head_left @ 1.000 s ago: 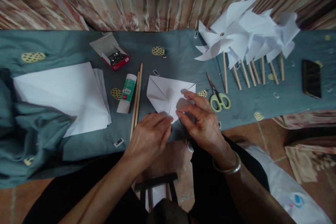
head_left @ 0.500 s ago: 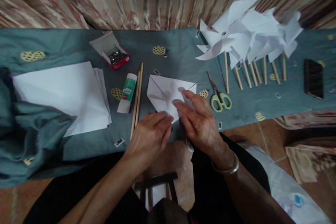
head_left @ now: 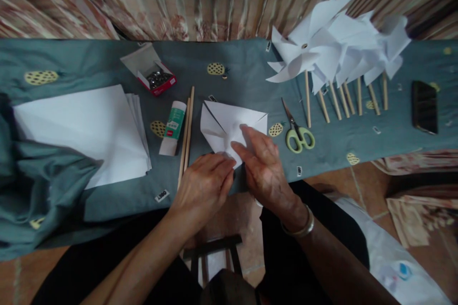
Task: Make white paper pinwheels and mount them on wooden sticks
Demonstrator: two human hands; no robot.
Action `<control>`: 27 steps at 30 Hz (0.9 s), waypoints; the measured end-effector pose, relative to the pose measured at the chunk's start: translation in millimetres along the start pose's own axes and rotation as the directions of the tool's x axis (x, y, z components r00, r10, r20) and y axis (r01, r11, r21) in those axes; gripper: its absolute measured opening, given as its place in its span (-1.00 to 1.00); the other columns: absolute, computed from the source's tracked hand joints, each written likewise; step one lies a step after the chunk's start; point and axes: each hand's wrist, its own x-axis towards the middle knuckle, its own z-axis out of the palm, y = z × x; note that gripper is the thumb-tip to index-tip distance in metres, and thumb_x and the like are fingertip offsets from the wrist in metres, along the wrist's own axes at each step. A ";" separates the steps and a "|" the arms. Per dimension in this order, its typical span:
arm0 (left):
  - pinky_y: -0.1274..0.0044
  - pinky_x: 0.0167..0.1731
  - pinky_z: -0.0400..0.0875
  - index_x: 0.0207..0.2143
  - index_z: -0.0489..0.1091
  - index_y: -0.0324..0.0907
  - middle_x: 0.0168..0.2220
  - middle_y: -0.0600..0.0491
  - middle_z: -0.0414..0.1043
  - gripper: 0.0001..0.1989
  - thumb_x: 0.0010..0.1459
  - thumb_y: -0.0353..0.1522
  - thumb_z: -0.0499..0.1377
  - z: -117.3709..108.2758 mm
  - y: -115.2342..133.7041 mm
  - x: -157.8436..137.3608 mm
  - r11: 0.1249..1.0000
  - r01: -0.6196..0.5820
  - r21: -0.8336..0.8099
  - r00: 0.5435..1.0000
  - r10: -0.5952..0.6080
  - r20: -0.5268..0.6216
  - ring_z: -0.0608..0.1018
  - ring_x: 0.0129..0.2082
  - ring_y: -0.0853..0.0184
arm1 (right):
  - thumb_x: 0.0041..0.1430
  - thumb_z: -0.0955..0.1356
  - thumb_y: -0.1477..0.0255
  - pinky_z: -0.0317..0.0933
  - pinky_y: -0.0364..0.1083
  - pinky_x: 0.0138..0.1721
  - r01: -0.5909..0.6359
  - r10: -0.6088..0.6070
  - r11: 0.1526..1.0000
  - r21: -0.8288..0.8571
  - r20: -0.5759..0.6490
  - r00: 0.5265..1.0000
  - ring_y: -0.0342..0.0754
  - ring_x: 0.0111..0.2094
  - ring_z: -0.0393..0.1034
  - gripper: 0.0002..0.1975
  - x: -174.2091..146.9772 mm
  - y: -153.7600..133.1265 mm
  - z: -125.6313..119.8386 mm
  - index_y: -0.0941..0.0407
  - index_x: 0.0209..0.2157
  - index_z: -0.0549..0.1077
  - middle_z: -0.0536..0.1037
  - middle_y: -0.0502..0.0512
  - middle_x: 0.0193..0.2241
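A white square of paper (head_left: 246, 112) with slits cut in from its corners lies before me, part of it folded toward the middle. My left hand (head_left: 207, 176) is closed on its near corner, the fingers bent and the tips pressed together there. On the right part of the paper rests my right hand (head_left: 265, 167), its fingers stretched out and the fingertips touching the paper near its middle. My fingers and their shadow hide some of the folds.
Left of the paper lie two wooden sticks (head_left: 188, 128), a glue stick (head_left: 173, 126), an opened box of metal pins (head_left: 157, 78) and a paper stack (head_left: 82, 128). To the right are scissors (head_left: 298, 136), several paper pinwheels (head_left: 329, 47) and a phone (head_left: 424, 107).
My right hand has slid a little left across the paper toward its middle, fingers closer together. My left hand has stayed at the near corner.
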 end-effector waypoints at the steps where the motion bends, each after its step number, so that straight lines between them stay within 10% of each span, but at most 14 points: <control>1: 0.42 -0.25 0.55 -0.25 0.48 -0.26 -0.30 -0.03 0.56 -0.85 0.21 -0.48 0.10 -0.6 0.0 0.4 1.000 -0.002 0.003 1.000 0.002 0.007 0.59 -0.31 0.26 | 0.31 0.18 0.55 0.16 0.21 0.15 -0.001 0.001 1.000 -0.003 -0.005 1.000 0.14 0.27 0.11 -0.64 -0.4 -0.7 0.7 0.07 0.08 0.38 0.21 0.23 0.27; 27: 0.37 -0.28 0.52 -0.27 0.42 -0.26 -0.28 -0.07 0.48 -0.92 0.18 -0.47 0.14 -6.5 -0.6 6.7 0.986 -0.088 0.143 0.994 0.077 0.081 0.53 -0.29 0.22 | 0.32 0.16 0.58 0.20 0.17 0.13 0.071 -0.076 0.996 -0.053 -0.095 0.993 0.11 0.23 0.17 -0.70 7.3 -7.6 5.3 0.19 0.01 0.38 0.37 0.36 0.16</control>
